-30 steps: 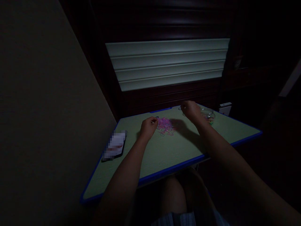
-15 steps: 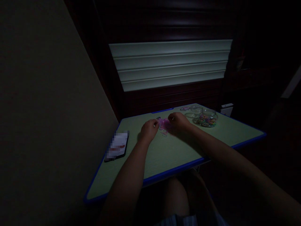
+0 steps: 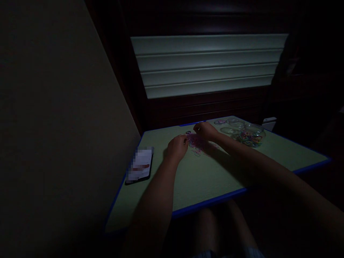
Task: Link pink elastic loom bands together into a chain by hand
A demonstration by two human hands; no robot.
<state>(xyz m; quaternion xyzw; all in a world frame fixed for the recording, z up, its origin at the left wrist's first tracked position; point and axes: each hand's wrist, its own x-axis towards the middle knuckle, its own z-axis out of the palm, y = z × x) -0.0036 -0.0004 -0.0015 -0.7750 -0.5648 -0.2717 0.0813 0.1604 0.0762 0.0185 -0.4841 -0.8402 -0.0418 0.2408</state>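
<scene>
A loose heap of small pink and purple elastic bands lies on the table, with a few strays along its near edge. At the heap's left side is my left hand, closed, thumb and fingertips pinched together. My right hand hovers over the far right part of the heap, its fingers curled closed. Whatever either hand pinches is too small and dark to make out. A small dark ring lies just beyond the heap.
The pale green table has a blue edge. A clear jar of coloured bands stands at the right, with clear round containers beside it. A phone-like device lies at the left edge, near the wall. Behind is a slatted panel.
The view has shifted, so the table sits further right in the picture. My right hand has lifted off the heap towards its far side, and more of the bands show.
</scene>
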